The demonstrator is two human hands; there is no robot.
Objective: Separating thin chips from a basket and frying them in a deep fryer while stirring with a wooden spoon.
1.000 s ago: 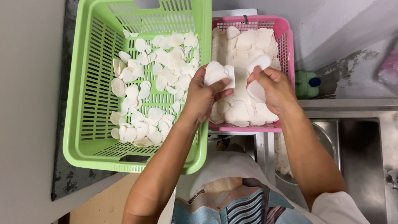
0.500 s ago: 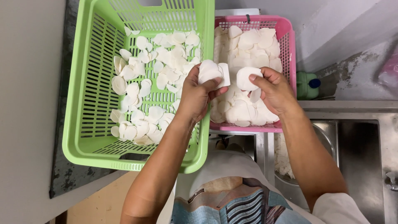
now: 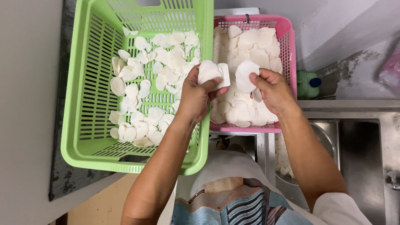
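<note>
Left hand [image 3: 196,93] clenches a stack of white slices [image 3: 211,74] at the pink basket's [image 3: 287,37] left rim; right hand [image 3: 273,89] pinches one slice [image 3: 245,75] above its pile. Risk: thin, slick slices slide apart, stack fans out, drops between the pink and green basket [image 3: 79,104].

I take the pink basket [image 3: 287,46] as my mark: the green basket [image 3: 83,104] sits touching its left side, loose discs [image 3: 158,79] scattered in it. My left hand [image 3: 198,93] holds a stack of discs [image 3: 212,74] over the pink basket's left rim; my right hand [image 3: 273,89] holds one disc [image 3: 245,75] above its pile. The sink [image 3: 358,158] lies right and nearer me
</note>
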